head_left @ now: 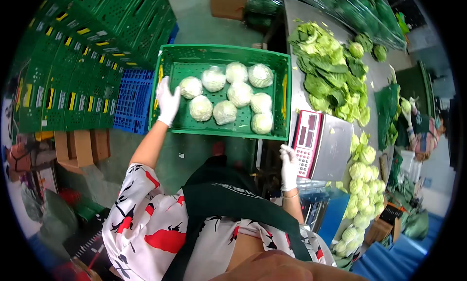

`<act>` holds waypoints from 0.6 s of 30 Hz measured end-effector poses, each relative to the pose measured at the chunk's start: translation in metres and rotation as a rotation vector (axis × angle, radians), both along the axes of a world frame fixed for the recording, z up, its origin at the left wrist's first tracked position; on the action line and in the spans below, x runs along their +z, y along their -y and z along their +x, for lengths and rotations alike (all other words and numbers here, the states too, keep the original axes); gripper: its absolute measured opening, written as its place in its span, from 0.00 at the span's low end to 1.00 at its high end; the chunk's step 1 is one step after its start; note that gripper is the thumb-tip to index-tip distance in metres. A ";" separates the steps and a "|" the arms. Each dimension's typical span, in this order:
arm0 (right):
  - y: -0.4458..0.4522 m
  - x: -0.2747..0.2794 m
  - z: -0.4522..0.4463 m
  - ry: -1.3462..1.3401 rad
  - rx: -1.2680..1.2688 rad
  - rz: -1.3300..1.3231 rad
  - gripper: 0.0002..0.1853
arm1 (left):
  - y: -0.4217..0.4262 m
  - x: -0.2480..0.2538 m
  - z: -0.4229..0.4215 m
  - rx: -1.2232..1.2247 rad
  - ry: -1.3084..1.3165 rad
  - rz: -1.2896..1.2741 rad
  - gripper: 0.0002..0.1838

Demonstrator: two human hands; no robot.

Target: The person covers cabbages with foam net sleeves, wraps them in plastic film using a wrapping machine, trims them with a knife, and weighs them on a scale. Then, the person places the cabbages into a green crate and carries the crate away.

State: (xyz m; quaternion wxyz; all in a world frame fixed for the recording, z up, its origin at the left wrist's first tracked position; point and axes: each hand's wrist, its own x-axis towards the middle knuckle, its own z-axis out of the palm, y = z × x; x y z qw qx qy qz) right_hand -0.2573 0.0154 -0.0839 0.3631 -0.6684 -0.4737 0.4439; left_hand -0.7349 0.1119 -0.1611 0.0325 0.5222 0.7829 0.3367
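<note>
My left hand (168,102), in a white glove, grips the left end wall of a green plastic crate (224,48), by its yellow handle. Inside the crate lie several round, pale green cabbages (240,94) in clear wrap, grouped from the middle to the right. Just below the crate's near right corner is my right hand (289,168), also gloved. Its fingers are loosely bent and apart, and I see nothing in them. Close to its right stands a red and white digital scale (307,145) with a metal weighing plate (333,147).
Stacked green crates (63,81) and a blue pallet (132,101) stand at left. Loose leaves (335,72) and a row of trimmed cabbages (362,193) cover parts of the metal table (304,11). Another person (422,132) works at far right. An open cardboard box (80,147) sits lower left.
</note>
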 end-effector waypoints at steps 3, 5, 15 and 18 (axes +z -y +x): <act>-0.076 -0.046 0.018 0.237 -0.006 0.029 0.14 | 0.020 -0.002 -0.059 0.288 -0.179 -0.159 0.37; -0.134 -0.042 0.006 0.271 -0.010 0.045 0.16 | 0.029 -0.028 -0.102 0.188 0.324 -0.272 0.33; -0.292 -0.146 -0.004 -0.082 -0.023 -0.278 0.17 | 0.003 -0.032 -0.124 0.153 0.603 -0.617 0.29; -0.298 -0.160 0.006 -0.133 -0.045 -0.301 0.20 | -0.003 -0.034 -0.115 0.153 0.488 -0.666 0.26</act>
